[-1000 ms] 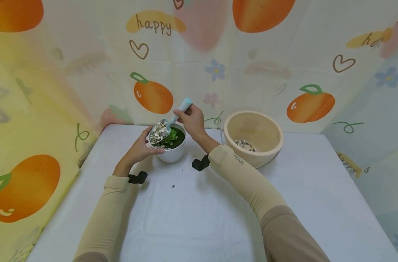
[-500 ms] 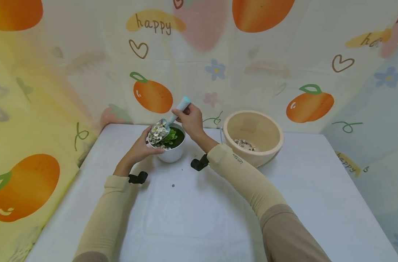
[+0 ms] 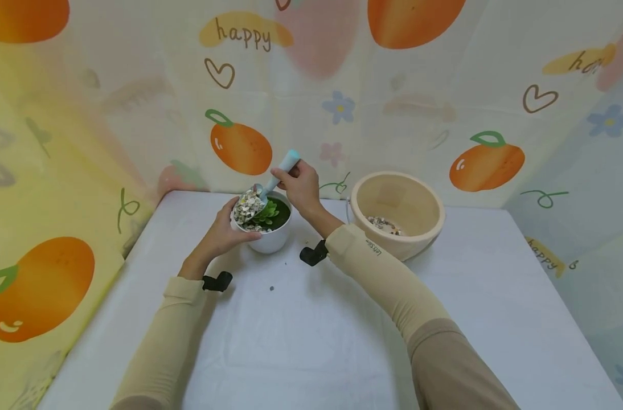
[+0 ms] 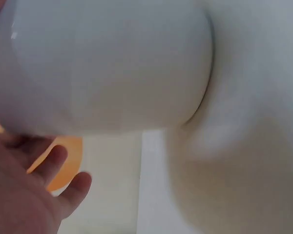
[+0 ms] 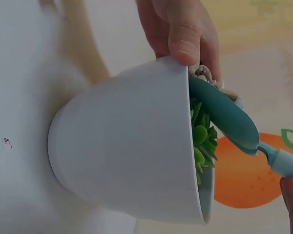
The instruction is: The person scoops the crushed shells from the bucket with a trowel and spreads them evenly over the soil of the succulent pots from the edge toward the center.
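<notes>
A white flowerpot [image 3: 268,244] stands on the table, with a green succulent [image 5: 201,139] and dark soil inside. My left hand [image 3: 223,230] grips it from the left, thumb along the near rim and fingers round the far side. In the right wrist view that thumb presses the rim. My right hand [image 3: 302,185] pinches the pale blue handle of a small trowel [image 5: 229,117], which slants down over the pot. The trowel's blade, heaped with pebbles [image 3: 248,205], lies at the left rim, above part of the succulent. Some pebbles also show inside the near left rim.
To the right stands a large beige bucket [image 3: 414,246] with a small heap of mixed pebbles [image 3: 384,225] at its bottom. One dark pebble [image 3: 271,288] lies on the white tabletop [image 3: 291,353] in front of the pot. A printed curtain [image 3: 301,125] hangs close behind the table.
</notes>
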Demonstrator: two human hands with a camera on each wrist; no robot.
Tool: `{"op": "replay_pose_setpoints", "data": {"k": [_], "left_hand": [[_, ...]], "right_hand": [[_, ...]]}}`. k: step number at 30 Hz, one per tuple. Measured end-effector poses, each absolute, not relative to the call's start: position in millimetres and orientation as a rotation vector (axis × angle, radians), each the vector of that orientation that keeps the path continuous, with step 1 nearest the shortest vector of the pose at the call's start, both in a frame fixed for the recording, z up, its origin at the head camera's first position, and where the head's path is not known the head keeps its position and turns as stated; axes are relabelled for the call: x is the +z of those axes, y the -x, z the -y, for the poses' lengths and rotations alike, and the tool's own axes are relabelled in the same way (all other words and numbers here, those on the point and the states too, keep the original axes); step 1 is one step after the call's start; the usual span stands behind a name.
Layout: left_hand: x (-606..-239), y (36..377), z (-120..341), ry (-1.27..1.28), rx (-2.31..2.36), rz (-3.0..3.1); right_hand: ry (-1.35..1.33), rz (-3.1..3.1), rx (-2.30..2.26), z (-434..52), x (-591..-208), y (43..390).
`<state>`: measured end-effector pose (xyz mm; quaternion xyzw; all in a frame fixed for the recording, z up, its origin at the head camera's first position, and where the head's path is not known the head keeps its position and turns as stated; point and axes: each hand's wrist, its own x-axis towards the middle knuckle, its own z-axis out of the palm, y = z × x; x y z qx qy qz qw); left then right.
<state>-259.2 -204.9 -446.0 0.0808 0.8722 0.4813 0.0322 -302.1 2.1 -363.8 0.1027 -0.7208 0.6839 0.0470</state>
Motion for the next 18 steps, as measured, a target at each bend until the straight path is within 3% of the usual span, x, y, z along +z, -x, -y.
{"op": "replay_pose_setpoints", "data": {"k": [18], "left_hand": [[-451.1, 259.2, 203.2, -0.208, 1.552, -2.648]], "right_hand": [[-0.324, 2.186, 2.098, -3.7, -363.4, 301.0]]}}
